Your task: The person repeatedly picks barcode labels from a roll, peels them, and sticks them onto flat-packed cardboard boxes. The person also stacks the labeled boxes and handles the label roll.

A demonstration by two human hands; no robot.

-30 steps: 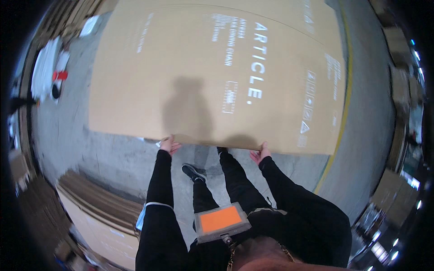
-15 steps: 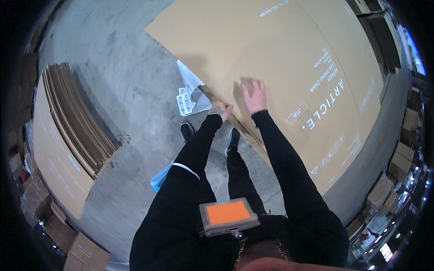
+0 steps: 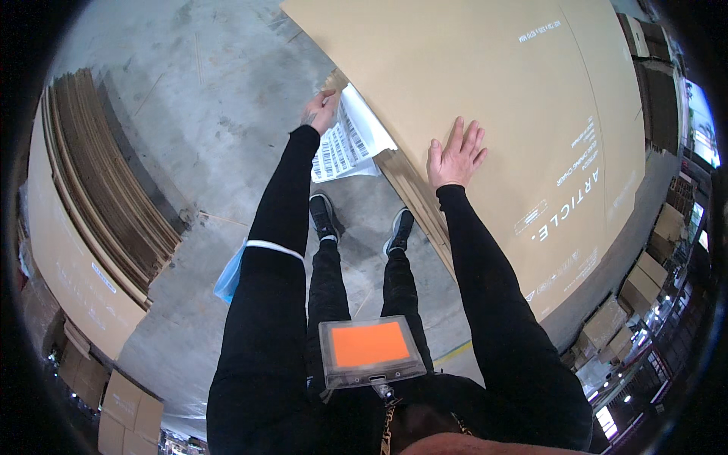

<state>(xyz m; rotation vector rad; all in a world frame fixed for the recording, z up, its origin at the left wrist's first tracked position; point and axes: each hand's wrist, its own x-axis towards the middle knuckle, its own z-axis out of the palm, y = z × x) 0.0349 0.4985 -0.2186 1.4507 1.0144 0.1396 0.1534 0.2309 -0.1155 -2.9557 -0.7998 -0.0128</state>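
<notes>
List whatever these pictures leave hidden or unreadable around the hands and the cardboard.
- Left hand fingertips: head view, hidden behind the cardboard sheet corner.
- Paper: partly covered by the sheet.
- Sheet's far edge: cut off by the frame.
- Right hand palm: faces down, unseen.

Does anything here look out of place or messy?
Mostly tidy. One oddity: white barcode sheets poke out crumpled from under the big flat cardboard sheet, by the left hand. The right hand lies flat on the cardboard. A blue plastic scrap lies on the floor.

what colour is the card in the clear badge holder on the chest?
Orange, plain, in the clear badge holder; only the head view shows it.
</notes>
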